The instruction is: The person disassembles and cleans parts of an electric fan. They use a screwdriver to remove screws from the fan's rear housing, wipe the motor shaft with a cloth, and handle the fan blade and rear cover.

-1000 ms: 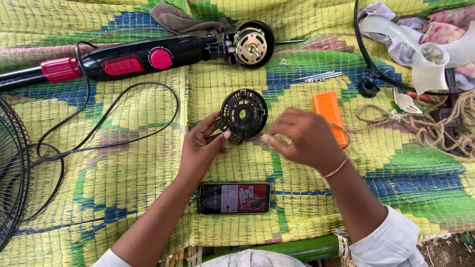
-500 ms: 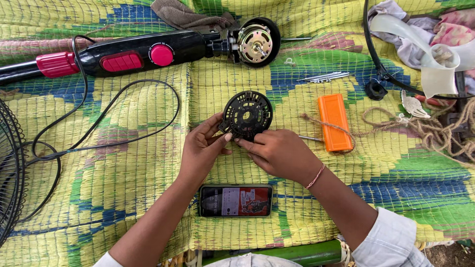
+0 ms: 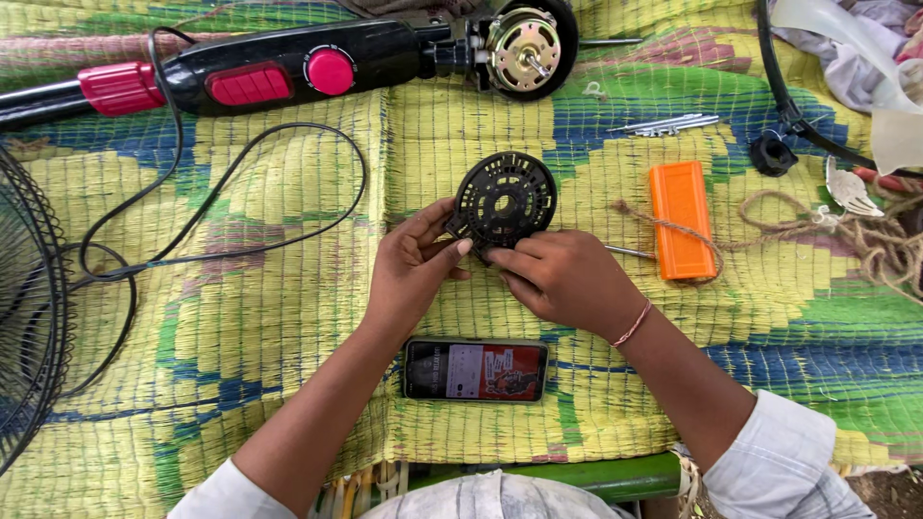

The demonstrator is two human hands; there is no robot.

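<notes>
A round black slotted plastic motor cover (image 3: 504,201) is held just above a yellow, green and blue woven mat (image 3: 288,327). My left hand (image 3: 411,264) grips its lower left rim with thumb and fingers. My right hand (image 3: 562,278) closes on its lower right edge; a thin metal rod tip (image 3: 625,252) sticks out from behind it to the right. A string bracelet circles my right wrist.
A black fan body with red buttons (image 3: 260,72) and an exposed motor (image 3: 524,43) lies at the top, its cable looping left. A wire fan guard (image 3: 29,317) is at the left edge. An orange case (image 3: 681,219), screws (image 3: 663,123), rope (image 3: 856,226) and a phone (image 3: 476,370) lie nearby.
My right hand moved left from beside the orange case onto the cover's lower right edge. The cover stays in my left hand.
</notes>
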